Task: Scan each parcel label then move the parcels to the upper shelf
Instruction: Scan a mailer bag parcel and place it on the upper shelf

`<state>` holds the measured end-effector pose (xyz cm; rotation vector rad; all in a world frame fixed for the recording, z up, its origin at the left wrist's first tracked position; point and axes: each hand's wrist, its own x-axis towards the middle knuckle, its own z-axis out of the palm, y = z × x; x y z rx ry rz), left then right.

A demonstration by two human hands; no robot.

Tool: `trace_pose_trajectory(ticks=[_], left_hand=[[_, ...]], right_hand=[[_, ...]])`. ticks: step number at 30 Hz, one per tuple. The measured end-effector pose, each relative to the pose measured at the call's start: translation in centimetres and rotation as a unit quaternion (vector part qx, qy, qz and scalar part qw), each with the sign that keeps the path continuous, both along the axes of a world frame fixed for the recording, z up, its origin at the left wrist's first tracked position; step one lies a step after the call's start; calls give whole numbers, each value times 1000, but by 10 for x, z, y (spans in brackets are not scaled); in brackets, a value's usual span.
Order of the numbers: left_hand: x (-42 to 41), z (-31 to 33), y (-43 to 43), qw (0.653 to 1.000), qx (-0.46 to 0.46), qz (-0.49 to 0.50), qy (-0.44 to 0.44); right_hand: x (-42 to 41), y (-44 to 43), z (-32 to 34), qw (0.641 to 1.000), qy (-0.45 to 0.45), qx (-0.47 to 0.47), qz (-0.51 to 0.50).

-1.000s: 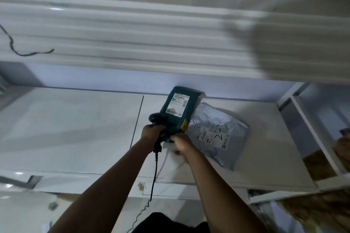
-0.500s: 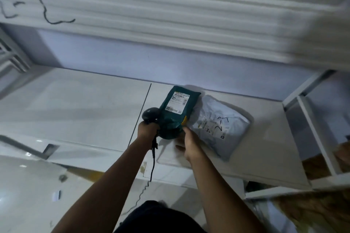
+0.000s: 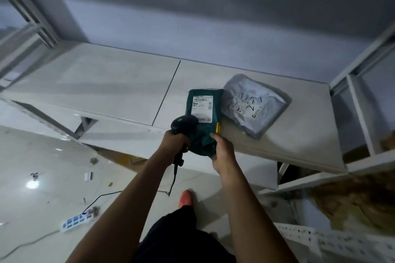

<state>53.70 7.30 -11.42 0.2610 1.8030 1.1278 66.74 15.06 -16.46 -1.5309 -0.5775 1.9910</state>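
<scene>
I read this as a parcel storeroom or sorting depot: white metal shelving (image 3: 106, 83) against a bare wall (image 3: 192, 28), a green parcel (image 3: 202, 136) and a grey parcel (image 3: 256, 92) with printed shipping labels (image 3: 203, 104), a corded barcode scanner (image 3: 183, 123), and a power strip (image 3: 74, 221) lying on the glossy tiled floor (image 3: 42, 156).

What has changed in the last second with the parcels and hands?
The green parcel came back toward the person, over the front edge of the shelf; the scanner moved over it. The left hand still grips the scanner, the right hand the green parcel. The grey parcel stayed put.
</scene>
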Motion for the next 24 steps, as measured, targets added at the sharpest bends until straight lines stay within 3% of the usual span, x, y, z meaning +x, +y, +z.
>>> trace_pose_trajectory(ticks=[7,15,19,24], left_hand=[[23,12,-34,999,37,-5,-5],[20,21,-76,983,89,138,-85],[-5,30,-90,972,140,165,-88],[-49,66,-111,961,218,116,-129]], right_hand=[[28,-44,6,998,33,24,-57],[21,-76,30,992,58,55,-100],[4,-88,51,991,67,93,-74],[-36,-109,81,983,86,161,-23]])
